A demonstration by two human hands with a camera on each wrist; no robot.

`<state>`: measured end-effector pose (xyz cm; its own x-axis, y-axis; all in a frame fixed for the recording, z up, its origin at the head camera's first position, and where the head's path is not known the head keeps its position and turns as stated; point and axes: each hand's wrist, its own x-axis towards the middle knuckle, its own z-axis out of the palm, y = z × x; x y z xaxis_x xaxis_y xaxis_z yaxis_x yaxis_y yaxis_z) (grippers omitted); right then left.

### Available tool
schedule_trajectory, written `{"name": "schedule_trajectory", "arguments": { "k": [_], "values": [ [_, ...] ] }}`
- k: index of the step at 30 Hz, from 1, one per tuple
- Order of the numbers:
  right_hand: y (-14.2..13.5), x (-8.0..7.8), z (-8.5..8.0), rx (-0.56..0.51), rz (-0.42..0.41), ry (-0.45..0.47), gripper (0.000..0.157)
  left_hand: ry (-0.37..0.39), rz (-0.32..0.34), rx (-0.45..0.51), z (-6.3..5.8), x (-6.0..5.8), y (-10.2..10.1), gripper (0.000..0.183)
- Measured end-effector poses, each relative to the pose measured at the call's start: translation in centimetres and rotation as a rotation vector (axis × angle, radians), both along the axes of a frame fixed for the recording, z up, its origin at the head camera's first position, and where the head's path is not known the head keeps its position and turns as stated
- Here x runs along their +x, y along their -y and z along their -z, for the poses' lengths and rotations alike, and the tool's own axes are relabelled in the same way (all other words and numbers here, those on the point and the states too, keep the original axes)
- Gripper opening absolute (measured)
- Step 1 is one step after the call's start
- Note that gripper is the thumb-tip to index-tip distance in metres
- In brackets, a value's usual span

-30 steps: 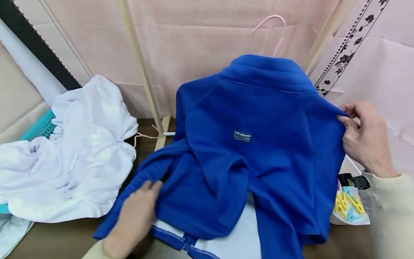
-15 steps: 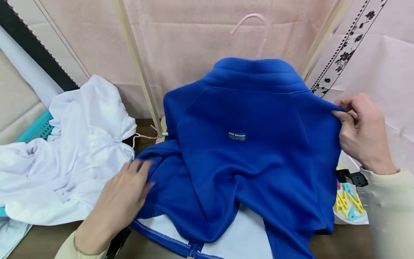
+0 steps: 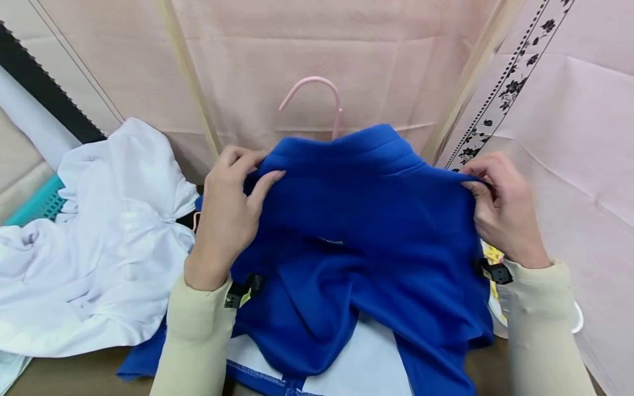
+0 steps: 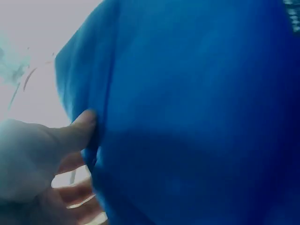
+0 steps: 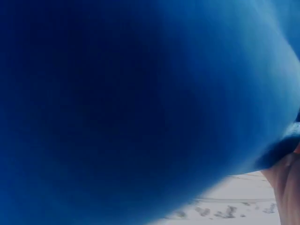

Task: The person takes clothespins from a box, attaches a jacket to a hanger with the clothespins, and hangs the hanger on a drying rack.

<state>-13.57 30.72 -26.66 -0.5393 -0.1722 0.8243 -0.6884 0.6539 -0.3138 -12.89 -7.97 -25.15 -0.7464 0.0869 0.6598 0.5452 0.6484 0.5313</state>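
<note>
One blue jacket (image 3: 366, 253), spread at centre: judged soft, floppy, fairly light, best held by the shoulders. One white garment (image 3: 114, 247), heaped at left. Two hands: cloth beside the collar (image 3: 342, 159) is pinched by the left hand (image 3: 230, 214), shoulder edge by the right hand (image 3: 510, 206). One pink hook (image 3: 338, 104), exposed above.

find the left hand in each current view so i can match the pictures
Head: the left hand is left of centre, gripping the blue garment near its top.
Left wrist: at the lower left, against the garment's edge.
Right wrist: not in it; the hand at the lower right is the right hand.
Shared landmark: the blue garment, large in all three.
</note>
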Motion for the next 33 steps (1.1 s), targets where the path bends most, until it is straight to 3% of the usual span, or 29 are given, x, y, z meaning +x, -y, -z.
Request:
{"name": "schedule_trajectory", "arguments": {
  "k": [5, 8, 13, 16, 23, 26, 31, 33],
  "values": [
    [0.4, -1.5, 2.2, 0.017, -0.080, 0.020, 0.010, 0.207, -0.082, -0.098, 1.1, 0.3, 1.8, 0.046],
    [0.7, -1.5, 3.0, 0.023, -0.101, 0.095, 0.014, 0.258, -0.066, -0.124, 1.6, 0.0, 2.9, 0.046],
    [-0.4, -0.7, 3.9, -0.008, -0.052, 0.302, 0.026, 0.215, -0.002, -0.093, 2.1, -0.7, 3.3, 0.030],
    [-2.0, 0.2, 3.7, 0.011, 0.008, 0.401, 0.029, 0.177, -0.009, -0.077, 2.3, -0.9, 3.3, 0.024],
    [-8.2, 1.7, 3.2, 0.188, 0.325, 0.662, 0.032, 0.093, -0.033, 0.016, 2.5, -0.9, 2.9, 0.018],
    [-10.8, 1.6, 4.1, 0.272, 0.409, 0.787, 0.035, 0.048, -0.026, 0.021, 2.5, -1.1, 2.5, 0.017],
    [-13.6, 0.8, 6.7, 0.393, 0.431, 1.023, 0.034, -0.002, -0.043, -0.002, 2.5, -1.2, 2.1, 0.014],
    [-14.4, 0.6, 7.6, 0.412, 0.439, 1.146, 0.042, -0.004, -0.045, -0.006, 2.6, -1.1, 2.0, 0.013]
  ]
}}
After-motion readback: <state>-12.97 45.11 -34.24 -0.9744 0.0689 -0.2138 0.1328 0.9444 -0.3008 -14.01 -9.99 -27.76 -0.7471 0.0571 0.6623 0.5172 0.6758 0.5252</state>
